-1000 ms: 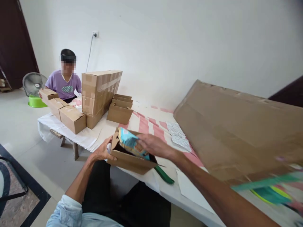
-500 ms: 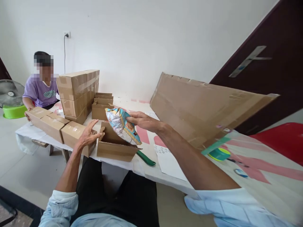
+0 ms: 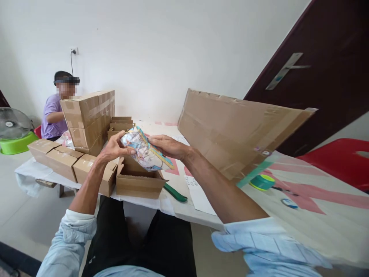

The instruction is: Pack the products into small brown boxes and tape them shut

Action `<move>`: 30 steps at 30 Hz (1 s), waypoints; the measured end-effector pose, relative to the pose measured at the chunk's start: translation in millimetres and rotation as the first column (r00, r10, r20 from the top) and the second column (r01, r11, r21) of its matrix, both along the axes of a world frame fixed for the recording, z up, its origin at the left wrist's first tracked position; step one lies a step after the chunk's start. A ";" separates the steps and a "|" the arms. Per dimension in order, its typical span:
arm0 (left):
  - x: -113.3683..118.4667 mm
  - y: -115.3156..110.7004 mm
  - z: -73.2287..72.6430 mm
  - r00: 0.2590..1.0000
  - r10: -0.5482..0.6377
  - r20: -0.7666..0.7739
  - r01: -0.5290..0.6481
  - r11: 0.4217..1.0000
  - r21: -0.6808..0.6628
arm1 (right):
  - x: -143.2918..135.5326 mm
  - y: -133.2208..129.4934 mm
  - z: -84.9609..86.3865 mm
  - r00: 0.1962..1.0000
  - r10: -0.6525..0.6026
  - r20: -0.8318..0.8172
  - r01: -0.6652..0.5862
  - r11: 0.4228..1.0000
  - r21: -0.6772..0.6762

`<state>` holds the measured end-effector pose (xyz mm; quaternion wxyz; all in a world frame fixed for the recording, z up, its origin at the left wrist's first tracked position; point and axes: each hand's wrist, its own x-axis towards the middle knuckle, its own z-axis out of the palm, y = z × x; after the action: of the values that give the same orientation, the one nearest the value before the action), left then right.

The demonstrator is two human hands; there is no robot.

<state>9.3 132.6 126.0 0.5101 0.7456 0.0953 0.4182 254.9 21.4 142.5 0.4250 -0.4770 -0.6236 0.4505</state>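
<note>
A puffy printed packet [image 3: 144, 151], white and blue with yellow edges, is held tilted between my two hands. My left hand [image 3: 117, 148] grips its left end, thumb in front. On the packet's upper right side, my right hand [image 3: 170, 146] is closed, with its fingertips partly hidden. Just beneath is an open cardboard box [image 3: 141, 186] with its top flaps up; the packet and my left hand cover part of its inside. Beside the box lies a dark green handle-like tool [image 3: 175, 193], its far end hidden.
Closed cardboard boxes [image 3: 62, 159] line the table's left edge, with taped boxes [image 3: 86, 119] stacked behind. Open boxes [image 3: 121, 123] stand farther back. A large cardboard sheet [image 3: 230, 134] leans at right, near green tape [image 3: 262, 182]. A person in purple [image 3: 53, 115] sits at far left.
My left hand has moved from the box's edge up onto the packet, which has turned a little. The person at left has drawn their hand back from the boxes and turned.
</note>
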 end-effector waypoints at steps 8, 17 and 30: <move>22.3 2.2 10.6 0.897 0.407 0.172 -0.358 0.898 -0.257 | -7.8 13.6 -30.4 0.873 -0.098 -0.478 0.243 0.937 0.251; 20.1 47.9 -22.4 0.887 0.327 -0.327 -0.432 0.837 -0.336 | 3.6 69.0 -68.6 0.772 -0.413 -0.483 0.421 0.902 -0.097; 23.0 72.4 26.5 0.960 0.167 -0.223 -0.230 0.927 -0.296 | 10.9 71.3 -19.8 0.832 -0.355 -0.426 0.473 0.855 0.211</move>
<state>32.3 205.0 152.6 0.5670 0.6768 0.2863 0.3722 265.8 92.7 122.7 0.6927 -0.4356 -0.4738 0.3254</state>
